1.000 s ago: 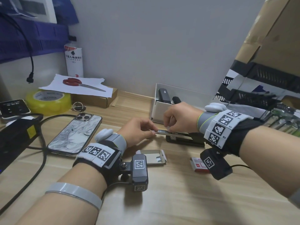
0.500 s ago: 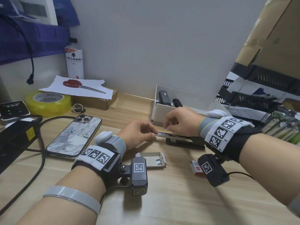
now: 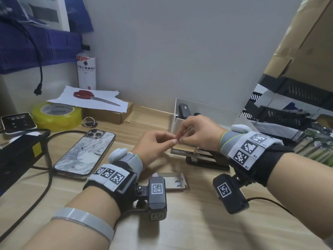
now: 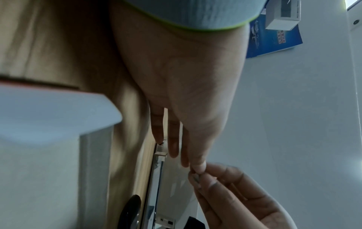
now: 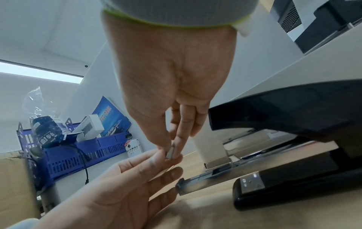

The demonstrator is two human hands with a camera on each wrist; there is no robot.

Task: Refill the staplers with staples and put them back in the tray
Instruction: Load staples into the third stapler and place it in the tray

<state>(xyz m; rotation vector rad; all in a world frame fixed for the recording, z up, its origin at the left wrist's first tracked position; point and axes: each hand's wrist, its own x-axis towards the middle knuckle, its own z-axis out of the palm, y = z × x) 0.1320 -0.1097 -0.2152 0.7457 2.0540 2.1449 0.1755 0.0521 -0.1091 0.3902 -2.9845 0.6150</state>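
A black stapler (image 3: 207,159) lies open on the wooden desk, its metal magazine (image 5: 205,181) sticking out to the left. Just above that magazine my two hands meet. My right hand (image 3: 181,138) pinches a short staple strip (image 5: 172,153) between thumb and forefinger. My left hand (image 3: 173,141) pinches the strip's other end with thumb and forefinger tips, its other fingers straight. Behind the hands stands the white tray (image 3: 175,123) with another black stapler (image 3: 183,110) upright in it. In the head view the strip is hidden by my fingers.
An open staple box (image 3: 173,181) lies near my left wrist. A phone (image 3: 84,152), yellow tape roll (image 3: 55,114), black power brick (image 3: 18,156) with cable, and scissors (image 3: 84,95) on paper fill the left. Black baskets (image 3: 288,114) stand at the right.
Both hands have lifted off the stapler's magazine and come together just above it at the staple strip. The stapler has stayed in place.
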